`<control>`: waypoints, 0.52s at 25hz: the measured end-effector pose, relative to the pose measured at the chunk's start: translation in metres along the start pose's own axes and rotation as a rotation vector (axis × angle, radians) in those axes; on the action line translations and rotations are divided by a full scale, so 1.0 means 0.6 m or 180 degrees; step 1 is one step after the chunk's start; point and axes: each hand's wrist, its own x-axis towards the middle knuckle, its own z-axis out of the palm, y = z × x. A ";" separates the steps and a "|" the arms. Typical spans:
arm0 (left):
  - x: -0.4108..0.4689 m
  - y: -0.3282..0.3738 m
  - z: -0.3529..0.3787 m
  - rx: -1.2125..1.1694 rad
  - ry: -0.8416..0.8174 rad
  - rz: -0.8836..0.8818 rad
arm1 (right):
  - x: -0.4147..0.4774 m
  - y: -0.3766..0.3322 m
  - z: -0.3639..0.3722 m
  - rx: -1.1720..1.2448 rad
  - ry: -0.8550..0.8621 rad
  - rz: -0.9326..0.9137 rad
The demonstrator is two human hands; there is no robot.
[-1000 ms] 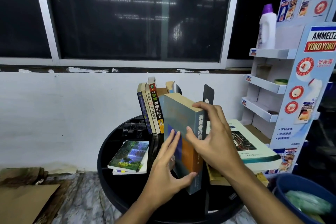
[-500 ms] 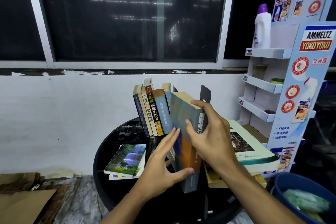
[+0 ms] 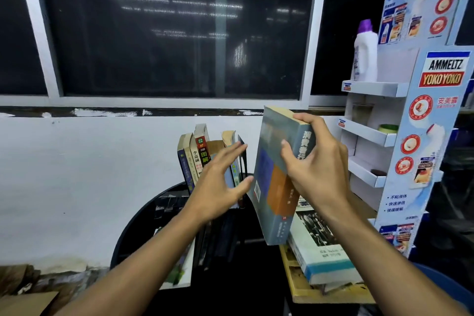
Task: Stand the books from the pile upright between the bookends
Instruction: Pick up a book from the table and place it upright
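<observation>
Spotter: Your right hand [image 3: 315, 169] clamps the thick grey book [image 3: 272, 187] round its spine, and it hangs tilted in the air above the pile [image 3: 323, 259]. Your left hand [image 3: 220, 185] is spread, fingers apart, before the standing row [image 3: 195, 154].

Coach: Brace that row with your flat palm, lower the book's bottom edge into the gap, then straighten it.

Spotter: Can you see the bookends?

Coach: Not clearly. The book and your hands cover them. I cannot tell the gap's width, nor whether your palm touches the row.
</observation>
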 end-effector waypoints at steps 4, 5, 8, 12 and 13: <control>0.066 -0.035 0.003 0.0399 -0.0057 0.0139 | 0.041 0.020 0.021 -0.0075 -0.0043 -0.0115; 0.080 -0.043 0.004 0.0495 -0.0100 0.0142 | 0.050 0.026 0.028 -0.0085 -0.0055 -0.0126; 0.114 -0.069 0.009 0.0831 -0.0223 0.0079 | 0.075 0.047 0.054 -0.0155 -0.0096 -0.0145; 0.147 -0.092 0.017 0.1696 -0.0352 -0.0009 | 0.095 0.085 0.097 -0.0240 -0.0253 -0.0228; 0.154 -0.096 0.020 0.1883 -0.0373 -0.0038 | 0.098 0.096 0.110 -0.0257 -0.0281 -0.0240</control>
